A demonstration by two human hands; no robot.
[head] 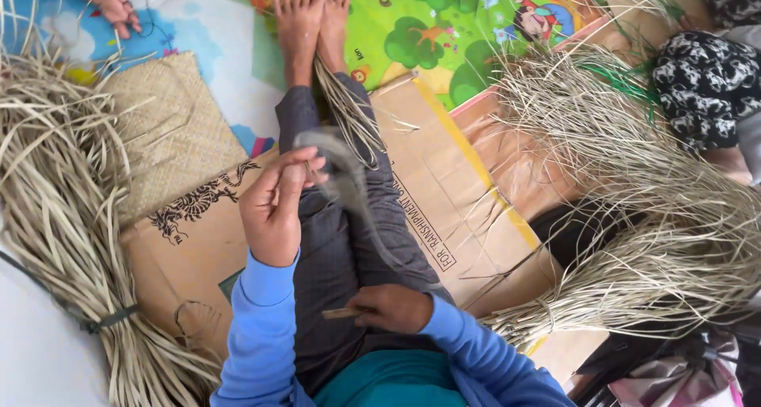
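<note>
I sit on the floor with my legs stretched out and my feet [311, 19] far ahead. My left hand [277, 205] is raised above my lap, its fingers pinched on a pale dried leaf strip [349, 187] that blurs as it arcs down toward my right hand. My right hand [394, 308] rests low on my lap, closed around a small wooden-handled tool [342, 313] and the strip's lower end. A thin bunch of dried strips [349, 114] lies along my shin.
A tied bundle of dried leaves [59, 217] lies at left beside a woven mat [170, 129]. Flattened cardboard [448, 193] lies under my legs. A big loose heap of strips [634, 193] fills the right. Another person's hand [111, 7] shows top left; someone in patterned clothing [701, 82] sits at right.
</note>
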